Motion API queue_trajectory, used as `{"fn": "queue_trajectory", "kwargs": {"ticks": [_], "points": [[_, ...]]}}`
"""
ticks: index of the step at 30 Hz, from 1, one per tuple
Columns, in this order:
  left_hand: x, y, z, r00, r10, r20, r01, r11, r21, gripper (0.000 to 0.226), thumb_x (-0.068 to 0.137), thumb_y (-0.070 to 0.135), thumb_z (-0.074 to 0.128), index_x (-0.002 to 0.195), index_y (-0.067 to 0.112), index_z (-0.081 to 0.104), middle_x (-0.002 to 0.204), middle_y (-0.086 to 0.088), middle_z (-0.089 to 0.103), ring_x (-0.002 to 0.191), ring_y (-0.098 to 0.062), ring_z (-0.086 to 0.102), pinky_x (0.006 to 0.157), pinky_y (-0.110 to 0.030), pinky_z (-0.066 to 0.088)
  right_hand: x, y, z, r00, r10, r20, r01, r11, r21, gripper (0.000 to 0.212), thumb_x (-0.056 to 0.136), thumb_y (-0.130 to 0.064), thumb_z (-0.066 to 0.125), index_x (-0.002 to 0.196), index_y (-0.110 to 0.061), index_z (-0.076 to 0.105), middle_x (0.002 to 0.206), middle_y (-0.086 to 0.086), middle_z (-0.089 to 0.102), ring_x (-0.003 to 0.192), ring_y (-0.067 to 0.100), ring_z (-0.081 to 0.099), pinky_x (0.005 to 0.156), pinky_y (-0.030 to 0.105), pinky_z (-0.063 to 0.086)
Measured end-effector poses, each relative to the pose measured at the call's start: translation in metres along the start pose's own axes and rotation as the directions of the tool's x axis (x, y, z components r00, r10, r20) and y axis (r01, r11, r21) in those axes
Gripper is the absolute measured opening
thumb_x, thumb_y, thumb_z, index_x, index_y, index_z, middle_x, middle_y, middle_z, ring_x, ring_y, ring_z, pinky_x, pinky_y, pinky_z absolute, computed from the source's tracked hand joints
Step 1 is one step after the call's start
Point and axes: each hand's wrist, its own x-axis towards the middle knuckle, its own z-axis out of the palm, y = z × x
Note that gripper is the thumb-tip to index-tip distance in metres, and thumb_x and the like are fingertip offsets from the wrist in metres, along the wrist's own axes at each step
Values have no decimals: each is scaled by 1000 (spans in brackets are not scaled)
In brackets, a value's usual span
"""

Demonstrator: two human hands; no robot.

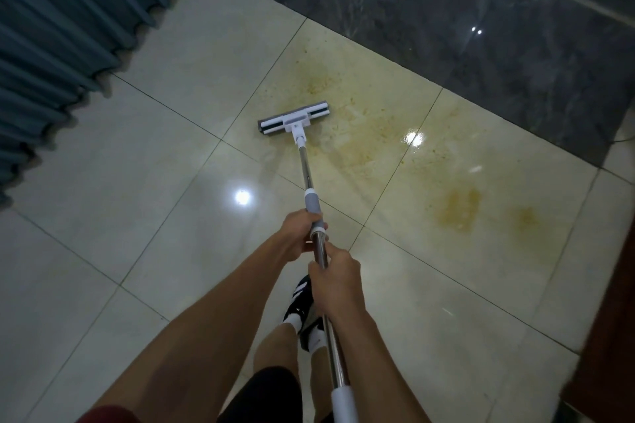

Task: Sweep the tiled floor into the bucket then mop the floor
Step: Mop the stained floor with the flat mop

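Note:
A flat mop with a grey and white head (294,120) rests on the pale tiled floor (144,161) at the left edge of a wet yellowish smear (388,134). Its steel pole (307,168) runs back toward me. My left hand (298,233) grips the pole at the grey sleeve. Just behind it, my right hand (338,280) grips the bare steel part. Two darker yellow patches (458,208) lie to the right of the pole. No bucket is in view.
A teal curtain (58,31) hangs along the left. A dark glossy marble wall (481,21) borders the tiles at the back right. Dark wooden furniture (615,336) stands at the right edge. My legs and a black shoe (300,299) are below the pole.

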Motion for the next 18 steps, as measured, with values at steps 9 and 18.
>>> {"fn": "queue_trajectory", "kwargs": {"ticks": [9, 18], "points": [[26, 35, 0, 999, 12, -48, -12, 1000, -7, 5, 98, 8, 59, 95, 4, 60, 83, -16, 67, 62, -28, 62, 60, -37, 57, 29, -26, -4, 1000, -6, -4, 6, 1000, 9, 36, 94, -6, 56, 126, -18, 66, 84, 9, 66, 59, 16, 57, 51, 23, 45], [86, 139, -29, 997, 68, -40, -68, 997, 22, 9, 98, 12, 59, 91, 7, 62, 84, -15, 66, 66, -28, 60, 63, -36, 54, 110, -121, 9, 1000, 2, -26, -1, 998, 66, 24, 95, -10, 55, 111, -18, 71, 74, 5, 63, 54, 17, 54, 51, 27, 45]]}}
